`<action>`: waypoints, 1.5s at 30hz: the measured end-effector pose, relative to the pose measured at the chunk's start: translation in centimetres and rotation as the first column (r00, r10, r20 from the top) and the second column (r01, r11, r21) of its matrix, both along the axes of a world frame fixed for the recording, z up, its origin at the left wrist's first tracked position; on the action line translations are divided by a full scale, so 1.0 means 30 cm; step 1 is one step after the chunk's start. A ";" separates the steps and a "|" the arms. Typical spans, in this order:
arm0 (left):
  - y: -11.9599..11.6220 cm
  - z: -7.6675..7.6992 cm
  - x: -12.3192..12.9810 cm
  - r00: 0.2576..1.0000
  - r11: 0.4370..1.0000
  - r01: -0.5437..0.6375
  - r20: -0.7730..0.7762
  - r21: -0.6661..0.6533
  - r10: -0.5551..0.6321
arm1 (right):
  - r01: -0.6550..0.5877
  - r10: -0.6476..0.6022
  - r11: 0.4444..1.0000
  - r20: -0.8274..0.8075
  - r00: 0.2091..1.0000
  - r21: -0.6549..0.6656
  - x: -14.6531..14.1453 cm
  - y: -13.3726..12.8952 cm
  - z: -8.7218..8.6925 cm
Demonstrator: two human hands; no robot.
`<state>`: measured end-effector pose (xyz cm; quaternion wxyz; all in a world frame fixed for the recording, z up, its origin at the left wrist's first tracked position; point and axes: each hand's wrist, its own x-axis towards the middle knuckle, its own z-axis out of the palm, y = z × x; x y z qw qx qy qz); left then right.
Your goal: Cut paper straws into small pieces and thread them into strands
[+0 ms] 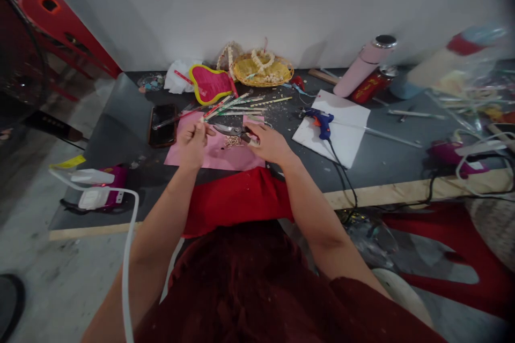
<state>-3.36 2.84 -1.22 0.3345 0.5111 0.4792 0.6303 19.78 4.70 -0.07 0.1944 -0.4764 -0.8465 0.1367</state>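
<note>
My right hand [265, 142] is closed around a pair of pruning shears [228, 129], whose blades point left. Just left of the blade tips, my left hand [195, 142] is pinched on something too small to make out. Beneath both hands lies a pink sheet [215, 156], and a small heap of short pale cut pieces [233, 141] rests on it under the shears. Several patterned paper straws or thin sticks [235, 104], some red and green, fan out just beyond my hands.
Behind stand a yellow woven basket [243, 79] and a pink-and-yellow shaped tray [209, 86]. Left lies a phone [162, 126]. On the right, a blue glue gun [323, 122] rests on a white board [350, 147], near a pink flask [359, 67] and red can [370, 86].
</note>
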 end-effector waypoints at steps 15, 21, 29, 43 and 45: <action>-0.013 -0.015 0.027 0.875 0.994 0.104 -0.477 0.028 -0.078 | 0.511 -0.510 0.859 0.098 0.855 0.016 0.073 0.044 -0.043; -0.004 -0.022 0.026 0.777 0.982 0.164 -0.626 0.099 -0.067 | 0.321 -0.294 0.943 -0.237 0.926 0.086 0.029 0.016 -0.003; -0.015 -0.016 0.039 0.770 0.984 0.161 -0.634 0.081 -0.074 | -0.228 -0.011 0.921 -0.607 0.794 -0.315 -0.104 -0.046 -0.020; -0.025 -0.016 0.052 0.755 0.977 0.186 -0.652 0.104 -0.075 | -0.334 -0.083 0.855 -0.739 0.669 -0.398 -0.122 -0.050 -0.030; -0.029 -0.015 0.053 0.789 0.978 0.167 -0.611 0.122 -0.059 | -0.375 -0.128 0.828 -0.793 0.596 -0.416 -0.131 -0.054 -0.031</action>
